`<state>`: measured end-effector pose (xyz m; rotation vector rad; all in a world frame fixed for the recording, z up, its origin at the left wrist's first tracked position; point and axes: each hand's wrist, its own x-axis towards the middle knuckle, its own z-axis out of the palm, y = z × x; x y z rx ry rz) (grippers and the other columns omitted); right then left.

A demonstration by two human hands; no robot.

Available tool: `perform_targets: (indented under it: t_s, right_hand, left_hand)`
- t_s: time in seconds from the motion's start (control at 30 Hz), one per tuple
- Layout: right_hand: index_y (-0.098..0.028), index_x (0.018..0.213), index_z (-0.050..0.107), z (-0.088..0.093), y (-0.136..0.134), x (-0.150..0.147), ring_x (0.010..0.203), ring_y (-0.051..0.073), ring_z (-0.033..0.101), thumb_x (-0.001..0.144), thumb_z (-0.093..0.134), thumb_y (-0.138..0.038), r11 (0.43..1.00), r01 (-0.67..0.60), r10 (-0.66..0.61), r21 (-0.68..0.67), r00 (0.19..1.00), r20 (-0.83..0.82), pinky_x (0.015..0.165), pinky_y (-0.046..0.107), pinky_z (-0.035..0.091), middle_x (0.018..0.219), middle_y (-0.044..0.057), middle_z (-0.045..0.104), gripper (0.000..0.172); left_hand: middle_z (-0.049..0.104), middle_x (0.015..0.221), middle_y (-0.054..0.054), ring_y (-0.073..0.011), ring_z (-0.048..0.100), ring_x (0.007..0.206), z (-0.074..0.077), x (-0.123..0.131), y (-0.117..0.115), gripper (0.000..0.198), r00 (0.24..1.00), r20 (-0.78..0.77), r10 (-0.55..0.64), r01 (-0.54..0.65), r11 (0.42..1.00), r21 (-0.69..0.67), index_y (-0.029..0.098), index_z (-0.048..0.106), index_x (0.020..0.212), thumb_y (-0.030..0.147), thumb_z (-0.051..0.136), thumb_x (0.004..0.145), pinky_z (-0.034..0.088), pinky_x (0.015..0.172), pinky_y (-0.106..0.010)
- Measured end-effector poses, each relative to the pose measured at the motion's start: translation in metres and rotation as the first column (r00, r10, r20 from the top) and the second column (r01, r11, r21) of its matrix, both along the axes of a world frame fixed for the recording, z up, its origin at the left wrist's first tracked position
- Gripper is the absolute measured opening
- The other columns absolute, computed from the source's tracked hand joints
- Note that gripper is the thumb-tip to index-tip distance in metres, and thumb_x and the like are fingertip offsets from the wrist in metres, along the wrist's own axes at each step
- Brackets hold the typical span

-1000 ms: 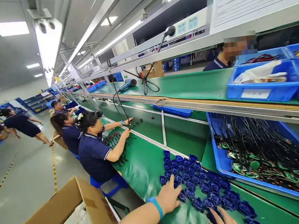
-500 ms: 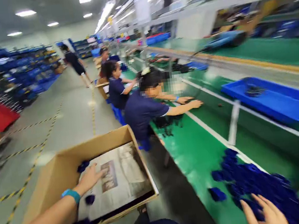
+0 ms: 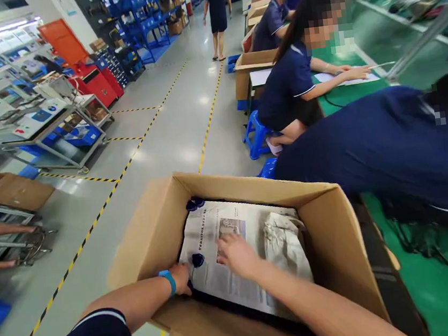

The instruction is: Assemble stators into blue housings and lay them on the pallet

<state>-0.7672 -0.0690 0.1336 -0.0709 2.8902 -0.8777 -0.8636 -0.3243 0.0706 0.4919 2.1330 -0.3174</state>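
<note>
A cardboard box [image 3: 250, 184] stands before me with a sheet of newspaper [image 3: 228, 278] inside. My right hand [image 3: 238, 255] is over the newspaper's printed picture, fingers apart and holding nothing visible. At the newspaper's left edge, my left hand [image 3: 180, 279] reaches down inside the box; its fingertips are mostly hidden. A small dark blue piece [image 3: 198, 260] lies on the paper near my left hand. More dark blue pieces [image 3: 195, 202] show at the far left corner. Crumpled paper [image 3: 283, 242] rests on the newspaper's right part.
A co-worker [image 3: 366, 141] leans across the green bench [image 3: 402, 277] on my right. Another co-worker [image 3: 287, 85] sits on a blue stool [image 3: 256, 134]. Further off, a person [image 3: 217, 7] stands in the aisle. Carts and a red cabinet [image 3: 95, 85] are on the left.
My view has swung left toward the box. My right hand has left the dark blue pile on the bench and come over the newspaper. My left hand has shifted to the paper's left edge.
</note>
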Motion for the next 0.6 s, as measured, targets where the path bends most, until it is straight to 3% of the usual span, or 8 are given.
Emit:
perform_targets:
  t_s: [0.1,0.17,0.23,0.27,0.33,0.47,0.53,0.6]
  right_hand:
    - [-0.021,0.129,0.061,-0.053,-0.066,-0.032,0.127,0.041,0.051,0.072,0.083,-0.027,0.979,-0.204,0.205,-0.027,0.978,0.031,0.098,0.059,0.048,0.147,0.018,0.050,0.061]
    - [-0.021,0.117,0.067,-0.081,-0.099,-0.038,0.125,0.038,0.052,0.079,0.076,-0.026,0.951,-0.308,0.310,-0.039,0.950,0.049,0.095,0.055,0.051,0.147,0.016,0.050,0.039]
    - [-0.019,0.098,0.071,-0.097,-0.113,-0.041,0.114,0.033,0.058,0.086,0.064,-0.022,0.941,-0.336,0.339,-0.044,0.939,0.066,0.088,0.048,0.054,0.132,0.014,0.062,0.013]
    - [-0.019,0.094,0.070,-0.100,-0.113,-0.045,0.110,0.031,0.059,0.088,0.061,-0.020,0.948,-0.316,0.318,-0.042,0.945,0.071,0.086,0.045,0.054,0.125,0.013,0.065,0.012]
    - [-0.017,0.108,0.069,-0.100,-0.099,-0.061,0.113,0.032,0.057,0.087,0.059,-0.017,0.972,-0.234,0.235,-0.028,0.970,0.064,0.089,0.043,0.053,0.129,0.015,0.061,0.023]
    - [-0.014,0.151,0.038,-0.095,-0.050,-0.127,0.129,0.037,0.046,0.087,0.054,-0.011,0.999,0.044,-0.044,0.006,0.999,0.009,0.100,0.052,0.047,0.158,0.026,0.027,0.066]
    - [-0.017,0.152,0.038,-0.095,-0.035,-0.162,0.126,0.034,0.051,0.088,0.051,-0.008,0.992,0.123,-0.123,-0.007,0.992,-0.003,0.099,0.052,0.047,0.158,0.027,0.025,0.066]
    - [-0.014,0.143,0.050,-0.094,-0.033,-0.185,0.120,0.027,0.056,0.092,0.043,-0.007,0.987,0.157,-0.157,-0.036,0.987,-0.016,0.096,0.049,0.047,0.153,0.025,0.036,0.052]
  left_hand:
    - [0.065,0.128,-0.024,-0.0505,0.054,0.126,-0.015,0.001,0.003,0.081,0.997,0.064,-0.050,0.054,0.997,-0.063,0.014,0.067,0.122,0.041,0.086,0.047,0.041,0.109,-0.057]
    - [0.062,0.133,-0.026,-0.0516,0.052,0.129,-0.022,0.009,0.005,0.083,0.994,0.094,-0.059,0.068,0.994,-0.091,0.012,0.066,0.125,0.042,0.084,0.050,0.041,0.108,-0.058]
    - [0.056,0.140,-0.028,-0.0507,0.051,0.131,-0.026,0.018,0.006,0.093,0.992,0.117,-0.045,0.058,0.992,-0.108,0.012,0.057,0.137,0.039,0.082,0.052,0.043,0.107,-0.058]
    - [0.052,0.144,-0.028,-0.0501,0.052,0.130,-0.028,0.023,0.006,0.098,0.992,0.125,-0.030,0.044,0.992,-0.115,0.012,0.052,0.142,0.037,0.081,0.052,0.045,0.105,-0.057]
    - [0.047,0.148,-0.029,-0.0493,0.056,0.126,-0.030,0.029,0.008,0.102,0.992,0.130,0.006,0.010,0.992,-0.124,0.013,0.046,0.146,0.032,0.079,0.051,0.047,0.102,-0.057]
    - [0.043,0.150,-0.028,-0.0494,0.058,0.122,-0.034,0.028,0.015,0.092,0.991,0.115,0.062,-0.048,0.991,-0.124,0.014,0.057,0.136,0.027,0.077,0.048,0.048,0.100,-0.057]
    - [0.046,0.149,-0.026,-0.0499,0.055,0.125,-0.033,0.023,0.021,0.088,0.990,0.122,0.076,-0.062,0.991,-0.117,0.015,0.061,0.132,0.028,0.078,0.046,0.047,0.101,-0.057]
    - [0.052,0.144,-0.025,-0.0495,0.056,0.125,-0.028,0.018,0.026,0.084,0.987,0.138,0.078,-0.065,0.993,-0.097,0.015,0.065,0.127,0.029,0.077,0.045,0.047,0.102,-0.057]
